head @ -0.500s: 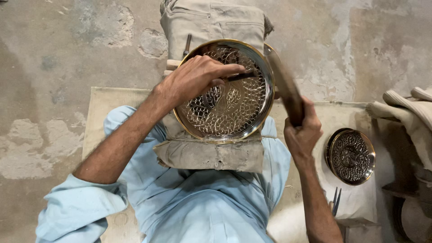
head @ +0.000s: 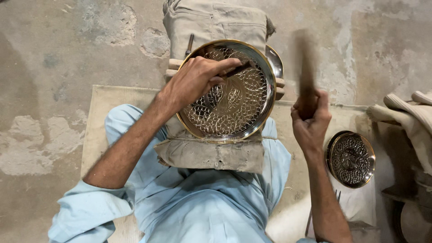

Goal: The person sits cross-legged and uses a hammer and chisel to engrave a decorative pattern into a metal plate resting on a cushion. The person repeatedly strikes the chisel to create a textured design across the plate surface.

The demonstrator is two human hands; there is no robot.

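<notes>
Plate (head: 234,108): round, shiny metal, engraved all over.

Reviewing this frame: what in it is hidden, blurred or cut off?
Head view only:
- The tool in the right hand is motion-blurred; its kind cannot be told.
- The left hand covers most of the thin dark tool on the large metal plate.
- A second dish sits mostly behind that plate.

Round brass plate (head: 234,96), rim polished, face chased with scale pattern and central motif; lies tilted on padded cloth block across the lap. Thin dark chisel (head: 237,69) slanted, tip on plate's upper area. Wooden mallet (head: 306,76) upright, motion-blurred, right of plate.
</notes>
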